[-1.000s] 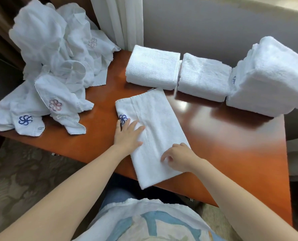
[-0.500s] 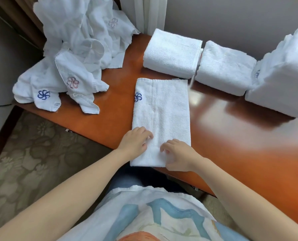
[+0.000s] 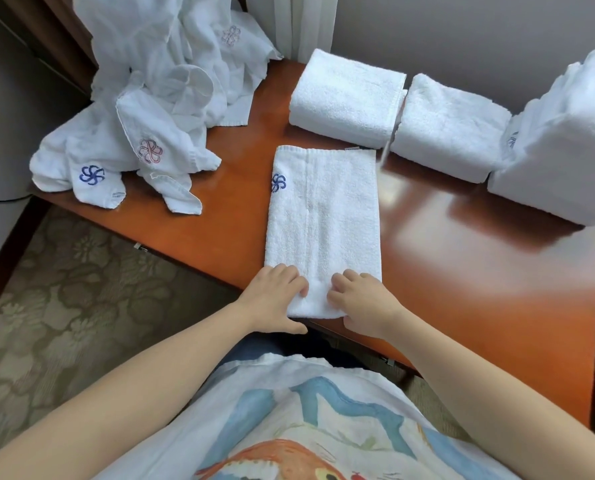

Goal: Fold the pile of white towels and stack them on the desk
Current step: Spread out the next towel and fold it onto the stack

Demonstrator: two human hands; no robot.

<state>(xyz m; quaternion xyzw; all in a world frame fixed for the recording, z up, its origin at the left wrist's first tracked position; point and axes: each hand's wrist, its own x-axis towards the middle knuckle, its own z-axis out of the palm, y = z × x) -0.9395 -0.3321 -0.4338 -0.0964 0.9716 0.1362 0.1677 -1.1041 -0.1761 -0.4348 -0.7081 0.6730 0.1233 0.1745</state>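
White terry, looped and nubbly, makes up the long towel (image 3: 324, 216) lying flat on the glossy red-brown wooden counter (image 3: 479, 289). It is folded into a narrow rectangle running away from the person, with a lengthwise seam down its middle and a blue embroidered pinwheel (image 3: 278, 182) at its far left edge. Its near end hangs slightly over the counter's front edge. There the left grip (image 3: 272, 299) and the right grip (image 3: 362, 303) sit side by side, each with fingers curled on top of the cloth and thumb at the near hem, pinching that end.

To the left, a rumpled pile of unfolded towels (image 3: 157, 109) spills over the counter's corner, showing blue and red pinwheel marks. Along the back, just past the long towel's far end, lie two thick folded towels, the left folded towel (image 3: 348, 97) and the middle folded towel (image 3: 452, 126), touching each other. A taller white stack (image 3: 566, 140) stands at the right, beside them. A pale curtain (image 3: 303, 26) hangs behind. A patterned floral carpet (image 3: 64, 289) lies below, and a printed shirt (image 3: 289, 427) fills the foreground.
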